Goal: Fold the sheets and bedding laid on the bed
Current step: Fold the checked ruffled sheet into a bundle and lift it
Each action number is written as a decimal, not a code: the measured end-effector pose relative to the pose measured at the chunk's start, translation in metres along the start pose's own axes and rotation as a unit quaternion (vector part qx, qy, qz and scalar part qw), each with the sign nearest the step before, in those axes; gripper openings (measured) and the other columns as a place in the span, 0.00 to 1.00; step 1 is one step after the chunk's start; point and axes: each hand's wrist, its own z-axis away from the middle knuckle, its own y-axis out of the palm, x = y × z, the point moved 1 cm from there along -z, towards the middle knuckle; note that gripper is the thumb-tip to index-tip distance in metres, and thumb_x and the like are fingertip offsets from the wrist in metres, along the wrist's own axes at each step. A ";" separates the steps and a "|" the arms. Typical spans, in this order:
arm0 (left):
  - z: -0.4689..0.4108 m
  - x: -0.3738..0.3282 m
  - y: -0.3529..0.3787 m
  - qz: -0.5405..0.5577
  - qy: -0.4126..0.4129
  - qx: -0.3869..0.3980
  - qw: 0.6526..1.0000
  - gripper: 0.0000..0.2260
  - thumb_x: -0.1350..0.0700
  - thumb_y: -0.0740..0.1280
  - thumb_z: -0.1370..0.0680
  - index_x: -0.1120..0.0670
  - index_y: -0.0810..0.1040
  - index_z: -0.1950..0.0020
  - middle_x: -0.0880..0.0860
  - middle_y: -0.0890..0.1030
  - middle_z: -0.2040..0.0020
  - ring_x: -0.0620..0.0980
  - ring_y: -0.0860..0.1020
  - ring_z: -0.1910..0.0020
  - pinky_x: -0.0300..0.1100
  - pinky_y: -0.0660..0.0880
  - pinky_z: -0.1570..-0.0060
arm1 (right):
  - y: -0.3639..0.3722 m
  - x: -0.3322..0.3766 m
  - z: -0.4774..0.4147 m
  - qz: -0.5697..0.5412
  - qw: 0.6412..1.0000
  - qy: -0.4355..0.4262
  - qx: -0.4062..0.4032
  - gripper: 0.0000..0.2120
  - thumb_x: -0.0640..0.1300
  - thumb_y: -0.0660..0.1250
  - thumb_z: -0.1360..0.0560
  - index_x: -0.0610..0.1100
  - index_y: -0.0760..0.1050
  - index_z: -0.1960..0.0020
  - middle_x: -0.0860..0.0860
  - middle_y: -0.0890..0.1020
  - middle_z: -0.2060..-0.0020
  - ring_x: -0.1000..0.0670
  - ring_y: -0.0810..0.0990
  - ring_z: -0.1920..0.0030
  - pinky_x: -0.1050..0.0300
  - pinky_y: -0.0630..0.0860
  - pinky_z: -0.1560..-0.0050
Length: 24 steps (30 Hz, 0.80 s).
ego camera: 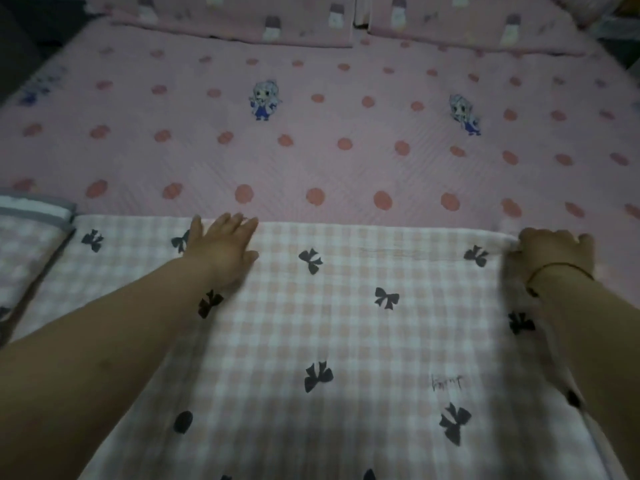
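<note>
step: folding pink-white checked cotton sheet with black bows (346, 323)
left hand (221, 247): my fingers flat, pressing far edge
right hand (554, 254): pinching far corner
next: likely bring corner across, align edges

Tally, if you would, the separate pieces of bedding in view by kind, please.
Pink pillows: 2
Dotted sheet: 1
Checked bow-print sheet: 1
Grey-edged folded piece: 1
Total: 5
</note>
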 end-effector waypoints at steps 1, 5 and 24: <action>-0.006 0.005 0.012 0.005 -0.010 0.010 1.000 0.25 0.46 0.45 0.18 0.50 0.40 0.24 0.51 0.42 0.23 0.50 0.43 0.24 0.56 0.40 0.28 | 0.014 0.008 -0.003 0.007 1.000 0.002 -0.012 0.05 0.38 0.60 0.26 0.44 0.66 0.52 0.46 0.74 0.55 0.45 0.73 0.45 0.53 0.60 0.35; -0.023 0.004 0.048 0.055 -0.021 -0.017 0.998 0.24 0.46 0.42 0.18 0.48 0.38 0.24 0.50 0.40 0.23 0.48 0.40 0.24 0.53 0.37 0.28 | 0.058 0.008 -0.027 -0.046 0.997 0.054 -0.007 0.07 0.41 0.65 0.29 0.41 0.68 0.55 0.46 0.70 0.65 0.44 0.69 0.58 0.46 0.68 0.39; -0.039 0.015 0.048 0.178 -0.039 -0.249 0.951 0.13 0.54 0.58 0.20 0.57 0.76 0.40 0.53 0.68 0.31 0.50 0.58 0.28 0.50 0.36 0.30 | 0.043 0.220 0.106 -0.110 0.948 -0.286 0.081 0.24 0.61 0.26 0.27 0.52 0.22 0.37 0.54 0.24 0.38 0.51 0.30 0.27 0.44 0.27 0.33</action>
